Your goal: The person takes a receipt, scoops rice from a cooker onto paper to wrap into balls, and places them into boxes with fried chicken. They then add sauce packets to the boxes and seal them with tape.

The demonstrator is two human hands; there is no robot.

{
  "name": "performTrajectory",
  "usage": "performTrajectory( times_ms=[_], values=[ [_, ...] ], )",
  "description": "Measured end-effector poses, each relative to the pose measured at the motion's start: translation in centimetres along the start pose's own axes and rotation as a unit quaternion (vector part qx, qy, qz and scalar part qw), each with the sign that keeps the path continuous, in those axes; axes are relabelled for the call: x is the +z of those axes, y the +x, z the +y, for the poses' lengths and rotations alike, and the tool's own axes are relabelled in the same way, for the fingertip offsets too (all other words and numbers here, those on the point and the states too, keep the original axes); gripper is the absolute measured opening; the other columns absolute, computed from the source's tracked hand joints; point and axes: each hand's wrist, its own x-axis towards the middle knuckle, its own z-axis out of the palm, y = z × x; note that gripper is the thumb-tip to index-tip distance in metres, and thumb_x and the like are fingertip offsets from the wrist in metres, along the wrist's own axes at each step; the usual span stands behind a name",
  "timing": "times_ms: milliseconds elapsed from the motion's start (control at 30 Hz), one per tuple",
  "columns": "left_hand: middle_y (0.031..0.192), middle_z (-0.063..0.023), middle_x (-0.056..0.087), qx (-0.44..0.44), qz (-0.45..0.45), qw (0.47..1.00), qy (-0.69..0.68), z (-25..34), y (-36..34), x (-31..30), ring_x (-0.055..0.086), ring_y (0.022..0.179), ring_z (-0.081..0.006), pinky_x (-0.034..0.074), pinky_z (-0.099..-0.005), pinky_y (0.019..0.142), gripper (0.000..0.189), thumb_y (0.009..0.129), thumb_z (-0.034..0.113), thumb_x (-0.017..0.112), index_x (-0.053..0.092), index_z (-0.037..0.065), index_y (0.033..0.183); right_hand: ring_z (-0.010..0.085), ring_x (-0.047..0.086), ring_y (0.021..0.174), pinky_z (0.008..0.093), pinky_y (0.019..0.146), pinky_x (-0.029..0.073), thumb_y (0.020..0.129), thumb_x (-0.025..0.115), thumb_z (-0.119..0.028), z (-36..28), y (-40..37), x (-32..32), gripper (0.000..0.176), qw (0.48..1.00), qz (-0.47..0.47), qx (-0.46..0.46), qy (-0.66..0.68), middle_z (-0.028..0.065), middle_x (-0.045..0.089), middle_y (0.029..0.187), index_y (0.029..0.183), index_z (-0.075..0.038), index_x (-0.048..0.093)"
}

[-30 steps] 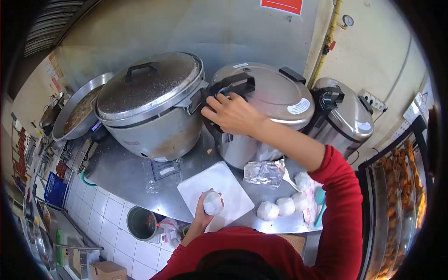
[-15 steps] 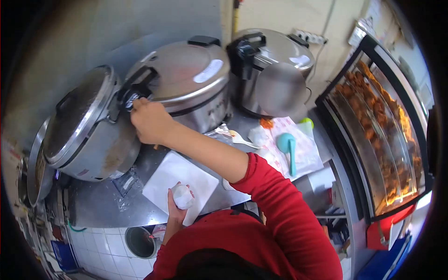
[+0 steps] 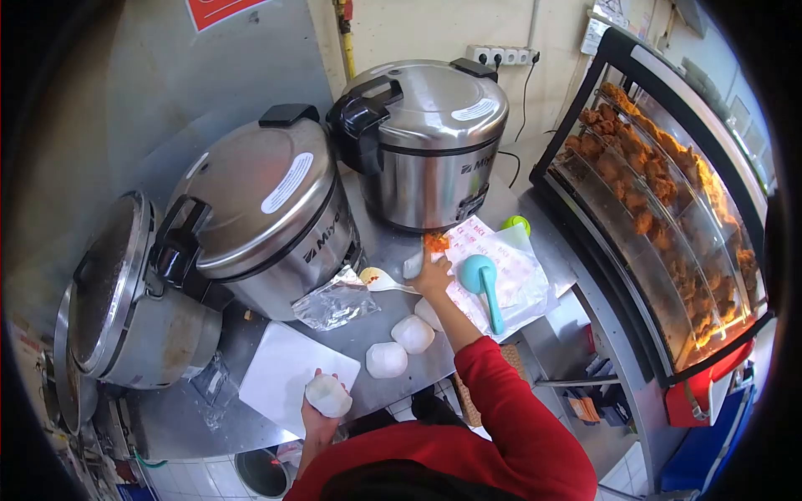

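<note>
My left hand (image 3: 321,420) is closed around a white rounded bundle (image 3: 328,396) near the counter's front edge, beside a white sheet of paper (image 3: 284,376). My right hand (image 3: 432,275) reaches over the counter at a small white crumpled piece (image 3: 413,265) and the edge of the pink-printed paper (image 3: 469,236). Its fingers look apart, with some orange food (image 3: 435,242) just beyond them. To its right lies a turquoise scoop (image 3: 479,275) on the paper. Between my hands sit more white bundles (image 3: 387,360), the farthest partly behind my right forearm.
Two steel rice cookers (image 3: 259,200) (image 3: 430,125) stand shut along the back. A worn pot (image 3: 159,342) with a lid is at left. Crumpled foil (image 3: 336,299) and a pale spoon (image 3: 387,281) lie mid-counter. A glass case of fried food (image 3: 668,225) stands at right.
My right hand has left the middle cooker's black handle and moved right to the printed paper. My left hand keeps the white bundle. The view has shifted, showing more bundles.
</note>
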Motion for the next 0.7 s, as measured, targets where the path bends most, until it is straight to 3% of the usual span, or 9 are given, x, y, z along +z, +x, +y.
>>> performTrajectory(
  times_ms=[100, 167, 233, 300, 367, 433, 500, 533, 700],
  values=[
    [0.124, -0.0146, 0.052, -0.020, -0.100, 0.995, -0.007, -0.6, 0.5, 0.0, 0.056, 0.098, -0.0323, 0.046, -0.0460, 0.084, 0.048, 0.090, 0.045, 0.038, 0.052, 0.012, 0.122, 0.0373, 0.046, 0.114, 0.0441, 0.090, 0.043, 0.048, 0.085, -0.036, 0.1, 1.1, 0.3, 0.106, 0.998, -0.038, -0.021, 0.051, 0.0218, 0.045, 0.123, 0.136, -0.012, 0.031],
    [0.125, -0.0202, 0.049, -0.061, -0.120, 0.990, -0.037, -0.8, 0.5, 1.8, 0.057, 0.095, -0.0311, 0.046, -0.0434, 0.084, 0.057, 0.087, 0.048, 0.039, 0.051, 0.004, 0.121, 0.0343, 0.051, 0.110, 0.0404, 0.089, 0.045, 0.048, 0.085, -0.031, 1.6, 1.9, 0.5, 0.102, 0.971, -0.052, -0.033, 0.230, 0.0208, 0.049, 0.120, 0.133, -0.008, 0.035],
    [0.127, -0.0232, 0.047, -0.098, -0.142, 0.985, 0.019, -0.2, 0.1, 4.1, 0.058, 0.092, -0.0301, 0.046, -0.0418, 0.083, 0.061, 0.085, 0.047, 0.039, 0.049, 0.001, 0.122, 0.0290, 0.051, 0.111, 0.0401, 0.091, 0.044, 0.050, 0.083, -0.023, 2.6, 0.5, -0.1, 0.095, 0.881, -0.037, -0.074, 0.466, 0.0184, 0.051, 0.120, 0.131, -0.002, 0.037],
    [0.134, -0.0262, 0.040, -0.204, -0.167, 0.965, -0.002, 0.2, 1.2, 5.4, 0.058, 0.090, -0.0293, 0.046, -0.0404, 0.082, 0.071, 0.081, 0.051, 0.040, 0.041, -0.002, 0.129, 0.0269, 0.050, 0.113, 0.0384, 0.094, 0.041, 0.052, 0.083, -0.022, 3.0, -5.1, -4.4, 0.094, 0.800, -0.100, -0.047, 0.589, 0.0152, 0.050, 0.121, 0.132, -0.002, 0.036],
    [0.134, -0.0249, 0.040, -0.266, -0.215, 0.940, 0.006, -0.7, 1.3, 5.9, 0.058, 0.092, -0.0297, 0.046, -0.0397, 0.081, 0.080, 0.080, 0.055, 0.041, 0.037, -0.006, 0.130, 0.0280, 0.047, 0.116, 0.0377, 0.098, 0.039, 0.054, 0.082, -0.020, 5.6, -9.5, -3.4, 0.098, 0.781, -0.088, -0.078, 0.614, 0.0163, 0.047, 0.126, 0.136, -0.001, 0.032],
    [0.133, -0.0213, 0.042, -0.291, -0.221, 0.929, 0.063, -1.8, 0.4, 6.9, 0.058, 0.093, -0.0301, 0.047, -0.0410, 0.083, 0.072, 0.085, 0.052, 0.039, 0.038, -0.002, 0.131, 0.0279, 0.044, 0.121, 0.0358, 0.100, 0.036, 0.054, 0.083, -0.017, 6.4, -17.2, -6.0, 0.108, 0.804, -0.073, -0.064, 0.587, 0.0178, 0.042, 0.132, 0.142, -0.002, 0.023],
    [0.130, -0.0188, 0.046, -0.296, -0.206, 0.920, 0.154, -3.7, -1.0, 8.0, 0.059, 0.094, -0.0300, 0.047, -0.0420, 0.085, 0.068, 0.087, 0.051, 0.038, 0.039, 0.000, 0.132, 0.0276, 0.044, 0.121, 0.0377, 0.103, 0.033, 0.050, 0.086, -0.019, 8.7, -23.2, -3.3, 0.102, 0.809, -0.021, -0.056, 0.585, 0.0183, 0.045, 0.129, 0.136, -0.001, 0.033],
    [0.123, -0.0154, 0.055, -0.294, -0.166, 0.927, 0.163, -5.1, -1.8, 7.8, 0.059, 0.100, -0.0289, 0.047, -0.0417, 0.088, 0.062, 0.093, 0.048, 0.030, 0.040, 0.002, 0.133, 0.0293, 0.047, 0.117, 0.0390, 0.101, 0.035, 0.050, 0.087, -0.023, 10.7, -25.2, 0.2, 0.099, 0.898, 0.106, -0.109, 0.413, 0.0185, 0.048, 0.124, 0.132, -0.002, 0.036],
    [0.115, -0.0146, 0.059, -0.470, -0.253, 0.785, 0.315, -12.1, -5.9, 3.4, 0.060, 0.100, -0.0279, 0.047, -0.0396, 0.089, 0.060, 0.092, 0.046, 0.033, 0.041, 0.003, 0.133, 0.0379, 0.045, 0.117, 0.0421, 0.097, 0.038, 0.055, 0.084, -0.030, 17.2, -39.6, -0.5, 0.095, 0.913, 0.186, 0.049, 0.361, 0.0219, 0.043, 0.126, 0.132, -0.003, 0.035]
  ],
)
